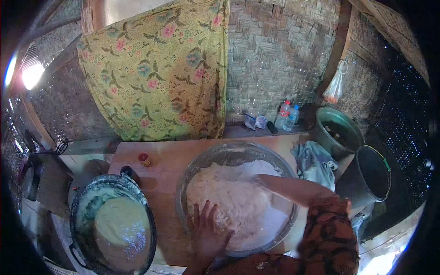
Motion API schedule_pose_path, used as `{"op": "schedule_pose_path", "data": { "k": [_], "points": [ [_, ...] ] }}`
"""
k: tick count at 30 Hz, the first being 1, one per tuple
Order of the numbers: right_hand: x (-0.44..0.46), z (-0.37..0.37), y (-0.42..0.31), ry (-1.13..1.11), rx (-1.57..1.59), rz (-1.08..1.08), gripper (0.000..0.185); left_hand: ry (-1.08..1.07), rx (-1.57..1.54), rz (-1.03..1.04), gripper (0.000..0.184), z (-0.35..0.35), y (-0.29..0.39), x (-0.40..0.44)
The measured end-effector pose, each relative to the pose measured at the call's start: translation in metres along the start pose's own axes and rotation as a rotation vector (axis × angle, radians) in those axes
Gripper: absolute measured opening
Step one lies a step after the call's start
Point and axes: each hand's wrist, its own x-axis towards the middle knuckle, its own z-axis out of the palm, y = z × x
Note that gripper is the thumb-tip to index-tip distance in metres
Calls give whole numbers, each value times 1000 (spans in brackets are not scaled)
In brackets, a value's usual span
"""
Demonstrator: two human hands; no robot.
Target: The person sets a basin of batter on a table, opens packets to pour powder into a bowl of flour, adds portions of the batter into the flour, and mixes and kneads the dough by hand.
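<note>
A wide grey metal basin holds a pale, crumbly flour mixture, with whiter loose flour along its right side. My left hand rests at the basin's near left, fingers spread and touching the mixture. From the right, my right hand reaches into the flour near the far side; motion blur and flour hide its fingers. Left of the basin stands a dark tub with handles, its inside smeared white, holding a smooth pale yellowish dough.
A small red-and-yellow container stands on the wooden table. Behind the basin are two plastic bottles and small packets. A grey cloth, a green bucket and a black bucket sit at right.
</note>
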Motion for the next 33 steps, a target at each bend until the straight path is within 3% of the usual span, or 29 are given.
{"op": "schedule_pose_path", "data": {
  "k": [8, 17, 23, 33],
  "points": [
    [39, 31, 80, 97, 49, 250, 79, 49, -142, 9, 87, 3, -7, 3],
    [104, 30, -21, -21, 109, 50, 78, 133, -128, 46, 81, 6, -5, 0],
    [57, 17, -44, -81, 82, 0, 78, 112, 40, 66, 76, 9, -3, -8],
    [-105, -2, -51, 7, -57, 48, 77, 89, -42, 88, 77, 6, -5, -5]
  ]
}}
